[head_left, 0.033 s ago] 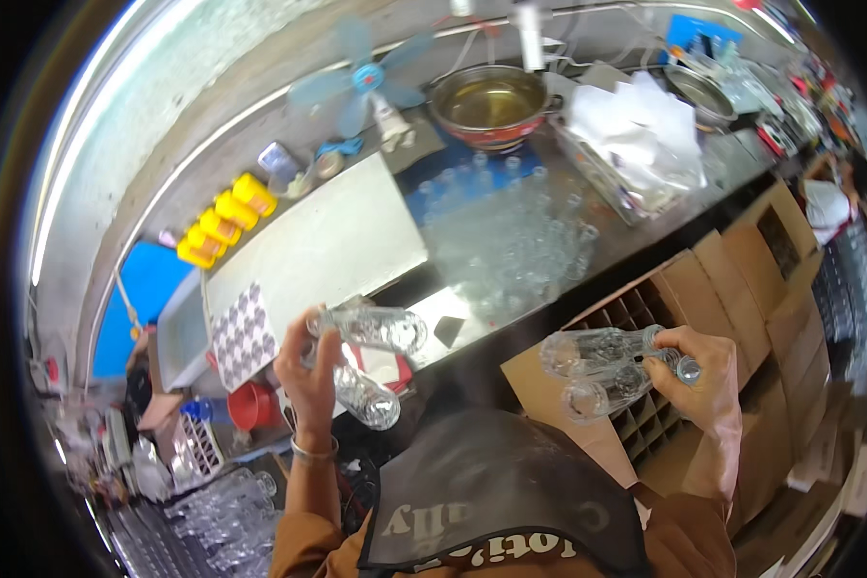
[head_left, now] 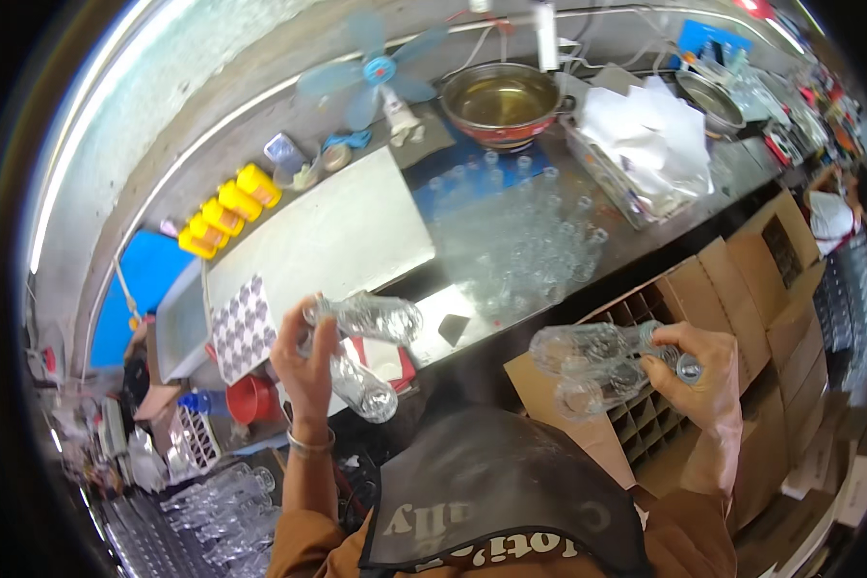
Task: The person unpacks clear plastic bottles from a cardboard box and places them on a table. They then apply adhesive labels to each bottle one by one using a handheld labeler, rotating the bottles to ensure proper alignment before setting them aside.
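Currently, my left hand (head_left: pixel 302 364) has its fingers closed around two clear bottles (head_left: pixel 380 320); my right hand (head_left: pixel 700 374) grips other bottles (head_left: pixel 580 349) near a partitioned carton (head_left: pixel 602 450).

A long, grey-topped counter (head_left: pixel 749 160) is set along a rough grey wall (head_left: pixel 188 96), edged by a bright white strip of light (head_left: pixel 44 207).

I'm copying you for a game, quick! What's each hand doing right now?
Left hand: closed, holding two clear bottles by their necks.
Right hand: closed, holding other clear bottles, at least two, by their necks.
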`<state>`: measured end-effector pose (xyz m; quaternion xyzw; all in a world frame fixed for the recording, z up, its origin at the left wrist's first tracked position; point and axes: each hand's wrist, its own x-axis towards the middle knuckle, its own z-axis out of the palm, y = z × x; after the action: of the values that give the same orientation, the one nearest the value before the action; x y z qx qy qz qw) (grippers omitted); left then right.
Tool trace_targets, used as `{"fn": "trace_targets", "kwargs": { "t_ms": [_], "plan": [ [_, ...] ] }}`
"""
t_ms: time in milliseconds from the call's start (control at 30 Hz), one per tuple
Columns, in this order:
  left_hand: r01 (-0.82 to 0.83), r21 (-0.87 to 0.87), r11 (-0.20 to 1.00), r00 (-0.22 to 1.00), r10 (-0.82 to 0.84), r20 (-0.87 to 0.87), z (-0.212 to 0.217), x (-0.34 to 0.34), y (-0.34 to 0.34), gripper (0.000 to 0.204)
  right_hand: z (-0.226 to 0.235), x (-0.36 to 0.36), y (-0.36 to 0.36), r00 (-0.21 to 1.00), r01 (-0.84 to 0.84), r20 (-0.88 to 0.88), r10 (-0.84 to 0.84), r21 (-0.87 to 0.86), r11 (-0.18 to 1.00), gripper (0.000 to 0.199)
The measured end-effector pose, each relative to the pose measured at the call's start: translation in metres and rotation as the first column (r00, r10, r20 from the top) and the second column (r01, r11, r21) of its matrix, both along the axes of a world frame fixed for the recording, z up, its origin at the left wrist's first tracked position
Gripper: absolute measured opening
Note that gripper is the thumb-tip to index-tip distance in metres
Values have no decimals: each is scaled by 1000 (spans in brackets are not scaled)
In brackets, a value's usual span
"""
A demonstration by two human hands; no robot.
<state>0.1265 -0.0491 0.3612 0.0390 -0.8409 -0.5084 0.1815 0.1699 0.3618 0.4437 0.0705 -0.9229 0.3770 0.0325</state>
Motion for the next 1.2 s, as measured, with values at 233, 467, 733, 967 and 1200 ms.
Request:
{"fn": "trace_targets", "kwargs": {
  "t_ms": [233,467,733,967,1200],
  "plan": [
    [-111,-111,988,990,101,-95,-23,-99,-89,30,12,-143,-142,989,-133,-71,128,-71,989,25],
    [-8,-108,994,1000,6,-18,-95,-249,-147,35,-83,-305,-280,975,-222,-15,224,63,973,34],
    [139,-131,982,990,-136,33,-162,-350,-164,36,-174,-395,-361,987,-146,115,116,292,945,37],
    [191,-108,976,980,-183,77,-168,-379,-161,37,-192,-421,-377,993,-117,67,101,294,949,38],
    [164,-132,977,986,-158,56,-179,-379,-165,49,-182,-411,-382,991,-122,82,105,240,963,45]
  ]
}}
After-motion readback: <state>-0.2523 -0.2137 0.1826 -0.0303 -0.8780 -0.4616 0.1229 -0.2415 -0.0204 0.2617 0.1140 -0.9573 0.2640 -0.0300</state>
